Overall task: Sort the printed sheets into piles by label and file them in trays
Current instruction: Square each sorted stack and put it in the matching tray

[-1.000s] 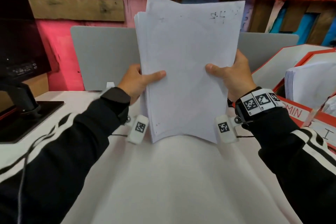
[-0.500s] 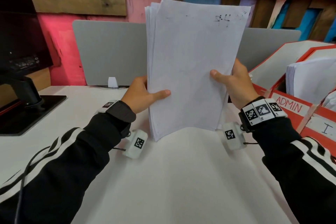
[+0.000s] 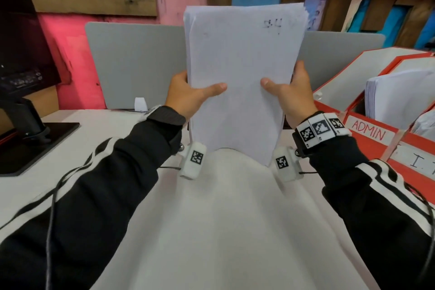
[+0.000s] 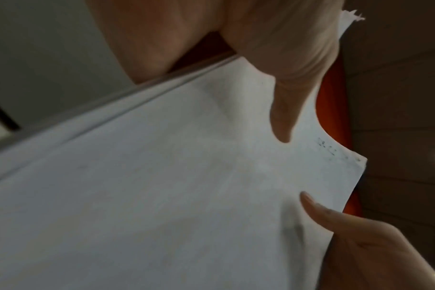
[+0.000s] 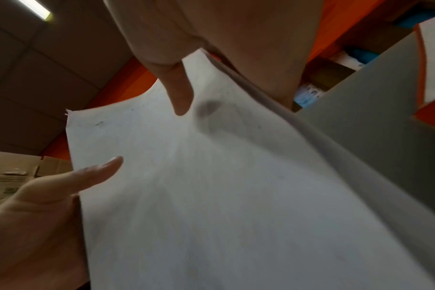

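Head view shows a thick stack of sheets (image 3: 242, 82) held upright above the white tabletop (image 3: 211, 231), its bottom edge lifted clear of the surface. Left hand (image 3: 188, 95) grips the stack's left edge, thumb laid across the front page and fingers hidden behind. Right hand (image 3: 290, 96) grips the stack's right edge the same way, thumb on the front and fingers wrapped to the back. A small handwritten mark sits near the stack's top right corner, too blurred to read.

Left wrist view shows the stack (image 4: 174, 186) from below, with the left thumb pressing the front page and the right hand (image 4: 360, 245) at the far edge. Right wrist view shows the stack (image 5: 224, 186) with the right thumb on the page and the left hand (image 5: 42, 206) at the opposite edge.

Right of the stack stand red file trays (image 3: 381, 146); the nearest to the stack carries a label reading ADMIN (image 3: 369, 130) and already holds a bundle of paper (image 3: 395, 94). Behind the stack stands a grey divider panel (image 3: 136, 63). Well to the left of the stack, a black monitor (image 3: 21, 37) rests on its base on the tabletop.
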